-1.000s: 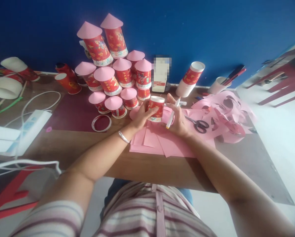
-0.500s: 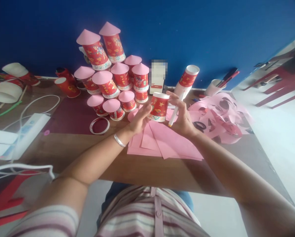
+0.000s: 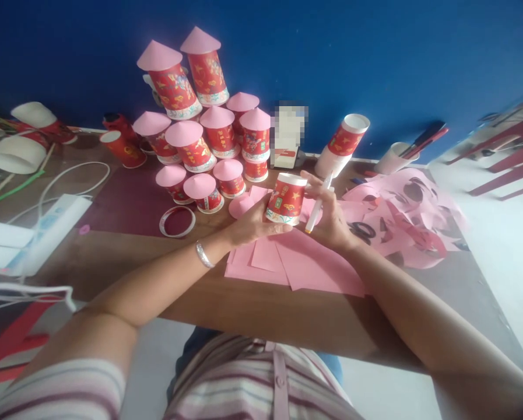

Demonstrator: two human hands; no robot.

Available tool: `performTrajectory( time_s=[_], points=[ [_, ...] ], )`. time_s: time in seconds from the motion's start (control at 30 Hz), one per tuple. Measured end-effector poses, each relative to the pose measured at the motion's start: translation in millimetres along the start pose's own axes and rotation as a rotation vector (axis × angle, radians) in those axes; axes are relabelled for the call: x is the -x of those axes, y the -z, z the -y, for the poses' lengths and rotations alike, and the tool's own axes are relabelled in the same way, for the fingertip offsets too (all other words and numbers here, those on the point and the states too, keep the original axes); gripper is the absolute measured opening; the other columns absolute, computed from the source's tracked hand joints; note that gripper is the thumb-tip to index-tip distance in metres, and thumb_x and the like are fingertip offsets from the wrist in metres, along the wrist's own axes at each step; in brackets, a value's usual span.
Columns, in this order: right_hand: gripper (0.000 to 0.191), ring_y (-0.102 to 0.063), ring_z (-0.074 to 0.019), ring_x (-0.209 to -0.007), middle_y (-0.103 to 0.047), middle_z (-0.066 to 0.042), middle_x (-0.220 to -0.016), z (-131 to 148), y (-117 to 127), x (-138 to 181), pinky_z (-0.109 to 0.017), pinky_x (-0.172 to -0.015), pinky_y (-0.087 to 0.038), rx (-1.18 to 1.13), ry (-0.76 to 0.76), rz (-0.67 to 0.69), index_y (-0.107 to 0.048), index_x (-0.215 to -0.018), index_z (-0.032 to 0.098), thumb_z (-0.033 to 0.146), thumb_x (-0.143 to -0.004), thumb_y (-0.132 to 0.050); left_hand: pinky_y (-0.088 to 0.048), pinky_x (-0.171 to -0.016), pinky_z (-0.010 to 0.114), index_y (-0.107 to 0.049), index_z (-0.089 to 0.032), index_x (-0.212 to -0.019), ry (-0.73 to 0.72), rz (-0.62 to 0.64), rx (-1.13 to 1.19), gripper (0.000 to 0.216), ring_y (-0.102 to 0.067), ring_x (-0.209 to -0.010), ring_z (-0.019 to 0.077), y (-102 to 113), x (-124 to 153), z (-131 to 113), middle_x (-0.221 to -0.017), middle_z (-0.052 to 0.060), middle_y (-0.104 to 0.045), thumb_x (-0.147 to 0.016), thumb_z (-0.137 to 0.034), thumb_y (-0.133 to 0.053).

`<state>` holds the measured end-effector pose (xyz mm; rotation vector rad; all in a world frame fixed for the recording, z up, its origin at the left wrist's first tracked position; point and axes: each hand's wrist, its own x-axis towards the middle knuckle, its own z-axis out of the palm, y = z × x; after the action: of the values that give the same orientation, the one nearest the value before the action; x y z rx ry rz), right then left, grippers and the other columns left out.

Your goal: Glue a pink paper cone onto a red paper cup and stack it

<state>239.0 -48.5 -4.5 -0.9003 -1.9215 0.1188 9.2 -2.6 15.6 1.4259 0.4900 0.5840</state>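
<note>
A small red paper cup point(image 3: 291, 201) with gold prints and a white patterned lower band is held above the table in front of me. My left hand point(image 3: 256, 224) grips it from the left, fingers reaching under its base. In my right hand point(image 3: 333, 219) is a slim white marker point(image 3: 316, 213), its yellow-orange end pointing down. Fingertips of that hand lie near the cup's rim; I cannot tell whether they touch it. Pink paper sheets point(image 3: 316, 265) lie beneath both hands. To the left stand several red cups with pink cone tops point(image 3: 185, 134), some of them stacked.
A white ring point(image 3: 161, 223) lies left of the sheets. Against the blue wall are a phone point(image 3: 286, 134), stacked cups point(image 3: 347, 137) and a pen holder point(image 3: 386, 158). Cut pink scraps point(image 3: 423, 204) and black scissor handles point(image 3: 361, 229) are at right, a white power strip point(image 3: 53, 230) at left.
The cup has turned, bringing a green-framed print into sight. My left fingers have shifted beneath its base. The marker stays in my right hand, and the whole view has shifted slightly.
</note>
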Motion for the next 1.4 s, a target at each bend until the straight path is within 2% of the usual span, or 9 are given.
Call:
performTrajectory(
  time_s=[0.13, 0.27, 0.4, 0.57, 0.7, 0.83, 1.0, 1.17, 1.4],
  points=[
    [0.078, -0.054, -0.0389, -0.151, -0.051, -0.014, -0.165, -1.8, -6.0, 6.3, -0.063, -0.108, -0.063, -0.005, -0.046, 0.020, -0.038, -0.153, 0.036, 0.047, -0.091, -0.083, -0.052, -0.108, 0.053, -0.051, -0.020, -0.138, 0.042, -0.041, 0.018, 0.072, -0.065, -0.122, 0.0311, -2.3, 2.8, 6.4, -0.130, 0.013, -0.067, -0.080, -0.039, -0.090],
    [0.077, -0.058, -0.0391, -0.146, -0.051, -0.015, -0.164, 0.6, -9.9, 12.5, -0.060, -0.103, -0.065, 0.001, -0.092, -0.001, -0.039, -0.155, 0.035, 0.043, -0.092, -0.083, -0.053, -0.108, 0.052, -0.053, -0.022, -0.136, -0.017, -0.098, 0.078, 0.068, -0.065, -0.123, 0.0297, -2.2, 1.5, 13.1, -0.134, 0.012, -0.066, -0.081, -0.037, -0.090],
    [0.068, -0.075, -0.0305, -0.117, -0.057, -0.014, -0.158, 5.8, -9.2, 18.8, -0.052, -0.090, -0.069, -0.016, -0.132, -0.052, -0.042, -0.152, 0.035, 0.039, -0.095, -0.080, -0.052, -0.110, 0.050, -0.057, -0.022, -0.138, -0.046, -0.127, 0.137, 0.067, -0.065, -0.127, 0.0297, 1.0, 0.6, 16.7, -0.136, 0.011, -0.068, -0.081, -0.037, -0.091],
    [0.054, -0.078, -0.0227, -0.092, -0.071, -0.011, -0.134, 20.7, -9.3, 22.2, -0.044, -0.079, -0.069, 0.008, -0.247, -0.058, -0.051, -0.143, 0.029, 0.033, -0.096, -0.079, -0.053, -0.111, 0.050, -0.060, -0.021, -0.136, -0.033, -0.113, 0.181, 0.066, -0.068, -0.124, 0.0289, 0.7, 2.6, 15.4, -0.132, 0.011, -0.071, -0.080, -0.037, -0.091],
    [0.039, -0.077, -0.0202, -0.081, -0.077, -0.005, -0.110, 29.3, -10.7, 20.5, -0.040, -0.074, -0.067, 0.042, -0.241, -0.018, -0.058, -0.131, 0.027, 0.030, -0.097, -0.078, -0.057, -0.106, 0.049, -0.056, -0.022, -0.129, 0.001, -0.195, 0.182, 0.064, -0.071, -0.119, 0.0281, -5.6, 4.8, 14.9, -0.129, 0.010, -0.072, -0.078, -0.033, -0.093],
    [0.033, -0.077, -0.0197, -0.078, -0.077, -0.003, -0.103, 29.0, -9.8, 18.9, -0.038, -0.072, -0.066, 0.061, -0.247, -0.005, -0.060, -0.126, 0.027, 0.030, -0.097, -0.076, -0.057, -0.105, 0.050, -0.052, -0.024, -0.128, 0.002, -0.213, 0.131, 0.068, -0.072, -0.117, 0.0275, -8.2, 5.9, 16.0, -0.125, 0.009, -0.072, -0.076, -0.033, -0.095],
    [0.033, -0.078, -0.0207, -0.084, -0.078, -0.006, -0.108, 28.4, -8.7, 19.5, -0.037, -0.075, -0.067, 0.049, -0.256, 0.030, -0.061, -0.128, 0.025, 0.031, -0.098, -0.075, -0.057, -0.106, 0.052, -0.056, -0.021, -0.130, 0.023, -0.175, 0.161, 0.066, -0.072, -0.117, 0.0289, -4.9, 4.8, 17.3, -0.121, 0.010, -0.073, -0.078, -0.037, -0.093],
    [0.037, -0.078, -0.0214, -0.086, -0.078, -0.007, -0.109, 28.8, -9.4, 21.2, -0.038, -0.077, -0.068, 0.050, -0.249, 0.030, -0.060, -0.131, 0.025, 0.035, -0.098, -0.075, -0.057, -0.106, 0.055, -0.057, -0.018, -0.136, 0.042, -0.175, 0.165, 0.078, -0.073, -0.117, 0.0324, -1.8, 2.6, 16.4, -0.125, 0.015, -0.074, -0.071, -0.035, -0.098],
    [0.044, -0.077, -0.0220, -0.084, -0.077, -0.007, -0.108, 28.0, -8.7, 22.6, -0.038, -0.074, -0.068, 0.020, -0.233, 0.009, -0.057, -0.133, 0.026, 0.041, -0.097, -0.077, -0.058, -0.107, 0.054, -0.064, -0.021, -0.129, -0.023, -0.035, 0.177, 0.066, -0.072, -0.122, 0.0345, 0.5, 1.2, 10.9, -0.126, 0.012, -0.075, -0.072, -0.034, -0.097]
  ],
)
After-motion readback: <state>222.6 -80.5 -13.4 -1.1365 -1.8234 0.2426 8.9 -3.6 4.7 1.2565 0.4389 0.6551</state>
